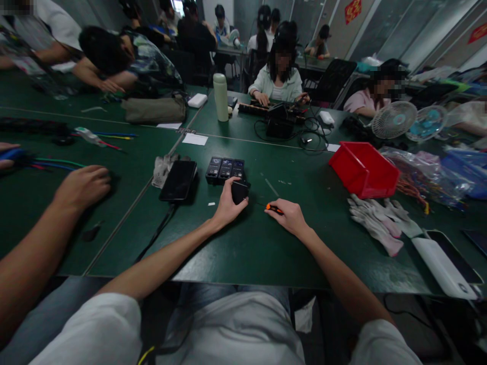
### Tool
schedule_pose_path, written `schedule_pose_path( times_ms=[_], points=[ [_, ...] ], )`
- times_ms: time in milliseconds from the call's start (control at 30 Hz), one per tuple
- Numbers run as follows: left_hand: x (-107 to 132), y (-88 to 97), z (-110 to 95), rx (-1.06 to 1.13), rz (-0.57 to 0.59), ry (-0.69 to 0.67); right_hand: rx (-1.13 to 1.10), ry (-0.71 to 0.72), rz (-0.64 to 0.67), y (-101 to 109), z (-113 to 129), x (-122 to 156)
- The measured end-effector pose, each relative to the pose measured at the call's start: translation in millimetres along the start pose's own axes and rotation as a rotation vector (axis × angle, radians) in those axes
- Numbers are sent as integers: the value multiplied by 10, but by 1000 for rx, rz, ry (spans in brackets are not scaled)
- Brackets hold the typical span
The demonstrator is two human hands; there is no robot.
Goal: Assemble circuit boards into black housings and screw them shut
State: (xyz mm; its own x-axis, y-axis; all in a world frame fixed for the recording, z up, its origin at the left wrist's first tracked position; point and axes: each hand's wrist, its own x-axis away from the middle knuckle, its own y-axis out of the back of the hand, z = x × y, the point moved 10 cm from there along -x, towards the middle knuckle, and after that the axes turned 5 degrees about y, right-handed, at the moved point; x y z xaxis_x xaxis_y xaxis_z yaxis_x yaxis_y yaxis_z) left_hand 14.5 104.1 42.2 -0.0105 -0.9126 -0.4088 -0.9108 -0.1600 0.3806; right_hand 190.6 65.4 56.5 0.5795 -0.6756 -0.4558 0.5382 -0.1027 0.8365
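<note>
My left hand (pixel 227 205) is closed around a small black box-shaped device (pixel 239 191) on the green table (pixel 266 243). Just behind it lies a row of three similar black devices (pixel 225 169). My right hand (pixel 289 217) pinches a small tool with an orange handle (pixel 274 208), its tip pointing left toward the held device. The two hands are a short gap apart.
A black phone (pixel 178 180) with a cable lies left of the devices, beside a grey glove (pixel 162 170). A red bin (pixel 363 169), white gloves (pixel 378 220) and a white power bank (pixel 443 266) sit right. A neighbour's arm (pixel 57 218) rests at left. Other people work across the table.
</note>
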Motion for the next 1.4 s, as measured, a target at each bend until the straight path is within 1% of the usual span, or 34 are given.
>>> schedule_pose_path(
  times_ms=[533, 800, 1033, 1400],
  points=[
    [3, 3, -12, 0, -3, -3, -12, -17, 0, -16, -22, -1],
    [0, -2, -16, -18, 1, -2, -20, -50, 9, -38, -37, -4],
    [3, -6, -21, -7, 7, -7, -25, -38, -9, -21, -23, -2],
    [1, -7, -19, -9, 8, 1, -23, -42, -3, -23, -16, -8]
  ],
)
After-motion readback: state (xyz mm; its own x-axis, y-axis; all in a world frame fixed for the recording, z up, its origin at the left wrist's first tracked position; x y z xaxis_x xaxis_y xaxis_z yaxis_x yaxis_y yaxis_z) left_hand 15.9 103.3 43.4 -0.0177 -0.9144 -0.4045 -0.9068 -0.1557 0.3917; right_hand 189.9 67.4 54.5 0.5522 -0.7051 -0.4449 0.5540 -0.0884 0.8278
